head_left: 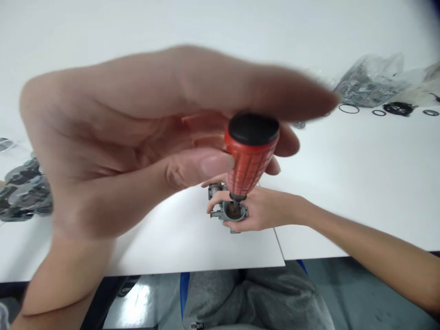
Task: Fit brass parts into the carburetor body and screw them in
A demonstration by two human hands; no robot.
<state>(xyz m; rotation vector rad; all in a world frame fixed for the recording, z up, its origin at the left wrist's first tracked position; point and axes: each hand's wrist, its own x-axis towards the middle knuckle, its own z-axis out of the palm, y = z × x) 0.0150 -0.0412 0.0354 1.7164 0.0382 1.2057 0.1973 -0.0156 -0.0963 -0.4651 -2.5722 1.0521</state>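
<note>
Close to the camera, my left hand (144,114) grips a screwdriver (252,160) with a red handle and black end cap, between thumb and fingers. The screwdriver points down, and its lower end is over or in the round opening of a small grey metal carburetor (225,213); the exact tip contact is hard to make out. On the white table, my right hand (256,211) is wrapped around the carburetor from the right, fingers along its far and near sides. Part of the carburetor is hidden by that hand and the handle.
Clear plastic bags of metal parts (367,85) lie at the back right, with black rubber rings (349,108) and a coiled black bundle (398,108) in front. More grey metal parts (25,190) sit at the left. A seam and the front edge of the table (192,270) run nearby.
</note>
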